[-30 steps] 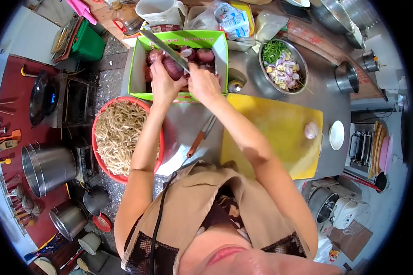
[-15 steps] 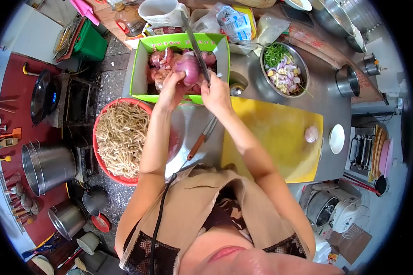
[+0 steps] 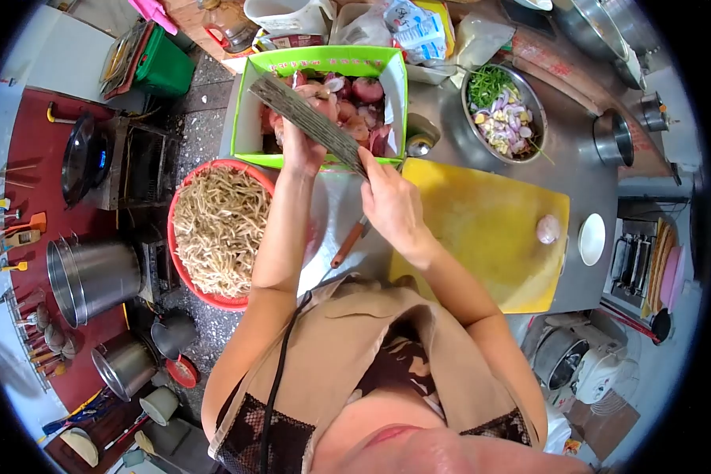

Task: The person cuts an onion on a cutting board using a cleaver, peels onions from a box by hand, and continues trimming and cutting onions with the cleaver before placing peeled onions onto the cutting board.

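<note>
Arms (image 3: 280,245) reach forward, right hand (image 3: 393,204) curled, left hand (image 3: 299,152) partly hidden.

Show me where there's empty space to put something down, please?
The biggest bare patch is on the yellow board, between the right arm and the small pinkish bulb. The steel counter is also bare between board, metal bowl and steel pot. It's crowded in the green box, with onions under the knife and left hand, and in the heaped red basin.

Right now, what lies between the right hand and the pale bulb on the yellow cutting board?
In the head view, only a bare stretch of the yellow cutting board lies between the right hand and the pale bulb.
</note>
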A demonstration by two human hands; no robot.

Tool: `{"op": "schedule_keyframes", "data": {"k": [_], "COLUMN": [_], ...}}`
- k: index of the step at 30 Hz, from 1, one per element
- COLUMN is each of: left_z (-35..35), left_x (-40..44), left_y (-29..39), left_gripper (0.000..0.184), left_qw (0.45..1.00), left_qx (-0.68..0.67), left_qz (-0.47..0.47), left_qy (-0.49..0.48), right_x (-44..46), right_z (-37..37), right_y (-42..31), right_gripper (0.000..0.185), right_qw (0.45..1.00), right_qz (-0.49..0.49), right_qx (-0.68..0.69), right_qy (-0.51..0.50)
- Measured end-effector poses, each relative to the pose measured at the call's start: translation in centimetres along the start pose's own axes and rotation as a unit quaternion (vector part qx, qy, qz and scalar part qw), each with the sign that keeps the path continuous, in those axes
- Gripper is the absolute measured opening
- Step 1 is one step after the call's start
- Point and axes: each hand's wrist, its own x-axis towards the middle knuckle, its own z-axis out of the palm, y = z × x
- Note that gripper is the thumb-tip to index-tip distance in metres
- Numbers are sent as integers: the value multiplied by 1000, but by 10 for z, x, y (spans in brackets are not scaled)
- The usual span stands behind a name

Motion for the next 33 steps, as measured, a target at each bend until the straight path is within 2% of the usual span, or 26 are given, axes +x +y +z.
{"op": "schedule_keyframes", "data": {"k": [2,5,9,11,13,16,17,20,22,26,28,30,31,33], "left_z": [-10,-13,-24,-21,-24,8,2,-5,-9,-3,4,13,10,-2], "left_x": [0,-2,1,-4,-2,-10,-9,9,4,-8,-16,-14,-9,-2], "left_y": [-4,-5,-9,-9,-11,-16,-12,-2,6,-10,-14,-2,6,14], "left_gripper": [24,28,28,29,30,35,38,38,39,38,42,49,51,54], "left_qw": [994,994,996,991,990,981,975,987,987,943,937,969,972,983], "left_qx": [39,31,57,120,123,125,168,92,114,292,307,213,209,172], "left_qz": [5,4,27,51,55,119,114,119,104,152,146,84,39,15], "left_qy": [97,104,63,38,44,94,87,56,46,35,81,95,100,67], "right_x": [-1,-2,5,11,17,37,42,39,32,65,81,75,61,27], "right_z": [-3,-2,9,14,14,19,21,14,15,30,27,27,16,-7], "right_y": [-2,1,4,3,-4,-7,-7,-12,-9,5,17,27,26,33], "right_gripper": [51,52,50,48,50,50,52,52,49,42,38,36,35,37], "right_qw": [1000,1000,1000,1000,997,997,998,996,995,995,994,994,988,974], "right_qz": [11,2,5,8,56,61,45,59,55,85,91,86,122,193], "right_qx": [-9,-13,-2,2,14,14,26,51,65,54,47,61,90,119], "right_qy": [-10,-14,-21,-17,-49,-37,-29,-45,-43,-19,-34,-18,-6,2]}}
